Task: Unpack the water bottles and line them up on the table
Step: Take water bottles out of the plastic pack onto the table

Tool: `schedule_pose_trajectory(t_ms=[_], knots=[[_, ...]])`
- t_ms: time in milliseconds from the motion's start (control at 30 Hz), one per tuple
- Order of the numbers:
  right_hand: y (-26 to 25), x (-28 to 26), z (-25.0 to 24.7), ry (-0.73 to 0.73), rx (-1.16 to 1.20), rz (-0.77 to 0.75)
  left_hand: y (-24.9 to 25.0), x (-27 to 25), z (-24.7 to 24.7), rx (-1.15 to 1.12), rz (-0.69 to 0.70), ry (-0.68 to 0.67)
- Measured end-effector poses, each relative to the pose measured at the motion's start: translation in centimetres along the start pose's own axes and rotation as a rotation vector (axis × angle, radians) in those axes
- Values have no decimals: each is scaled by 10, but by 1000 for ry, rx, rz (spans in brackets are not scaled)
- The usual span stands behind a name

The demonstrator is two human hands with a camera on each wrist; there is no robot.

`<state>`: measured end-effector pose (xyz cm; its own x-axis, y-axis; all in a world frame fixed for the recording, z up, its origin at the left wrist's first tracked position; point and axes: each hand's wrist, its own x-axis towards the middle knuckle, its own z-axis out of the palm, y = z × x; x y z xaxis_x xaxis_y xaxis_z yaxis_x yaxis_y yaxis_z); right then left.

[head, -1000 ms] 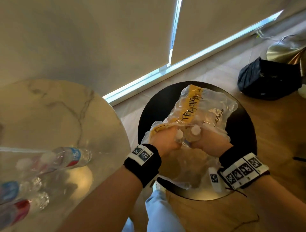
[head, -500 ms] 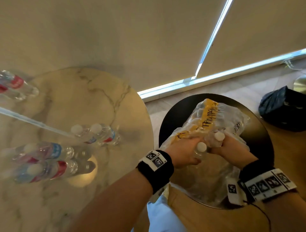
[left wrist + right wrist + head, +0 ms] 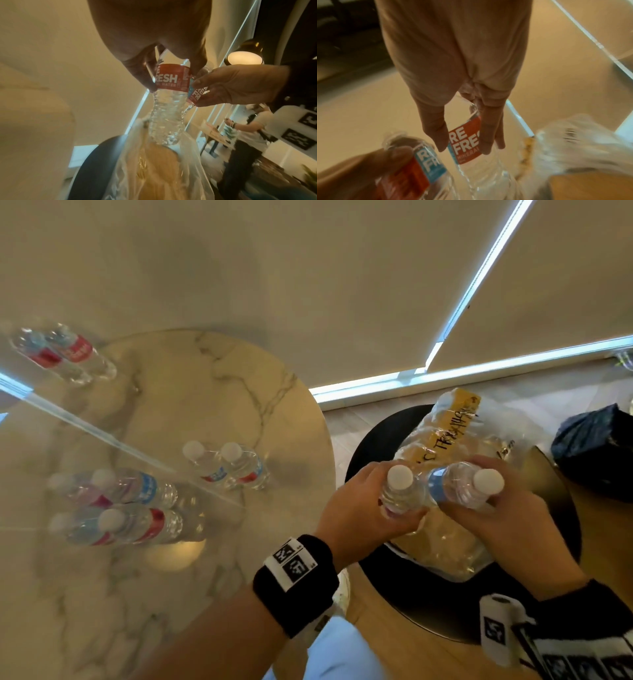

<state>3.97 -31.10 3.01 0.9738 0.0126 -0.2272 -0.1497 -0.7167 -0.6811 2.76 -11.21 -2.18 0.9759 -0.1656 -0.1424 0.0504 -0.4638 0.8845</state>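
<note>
My left hand [image 3: 368, 501] grips a clear water bottle [image 3: 400, 491] with a white cap and a red-and-blue label [image 3: 169, 78]. Close beside it my right hand [image 3: 493, 508] grips a second bottle [image 3: 462, 487] [image 3: 467, 140]. Both bottles hang above the torn plastic pack wrap [image 3: 442, 446], which lies on a round black side table [image 3: 370, 453]. On the marble table [image 3: 205, 392] to the left, two bottles [image 3: 226, 465] stand side by side, with two more [image 3: 137, 489] [image 3: 137, 523] nearer the left edge.
A clear glass panel [image 3: 113, 440] crosses the marble table and doubles the bottles at the left. More bottles [image 3: 65, 354] show at the far left. A dark bag [image 3: 596, 450] lies on the wooden floor. Another person [image 3: 247, 135] stands across the room.
Both hands have lifted their bottles up out of the plastic wrap and now hold them higher. The view has swung left, showing more of the marble table.
</note>
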Motion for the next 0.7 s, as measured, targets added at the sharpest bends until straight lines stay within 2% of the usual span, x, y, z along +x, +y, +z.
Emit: schedule_pose_trajectory(t_ms=[67,133,233,300,400,467,633,700], knots=[[-27,-5,9,-52,22,-74,-4,-22,-24,20,-2,90],[-47,-5,32,-131,20,-121,-18,-46,-49,12,-63,214],[-67,0,94,-272,15,-207,-54,-78,-81,46,-202,395],[-76,6,144,-338,46,-226,-79,-93,-99,47,-300,461],[-91,11,202,-393,87,-227,-110,-105,-118,78,-396,510],[-99,10,224,-402,98,-210,-122,-108,-126,80,-426,530],[-111,5,238,-359,55,-192,-129,-111,-132,50,-457,505],[-116,-1,230,-378,10,-158,-128,-115,-138,29,-473,442]])
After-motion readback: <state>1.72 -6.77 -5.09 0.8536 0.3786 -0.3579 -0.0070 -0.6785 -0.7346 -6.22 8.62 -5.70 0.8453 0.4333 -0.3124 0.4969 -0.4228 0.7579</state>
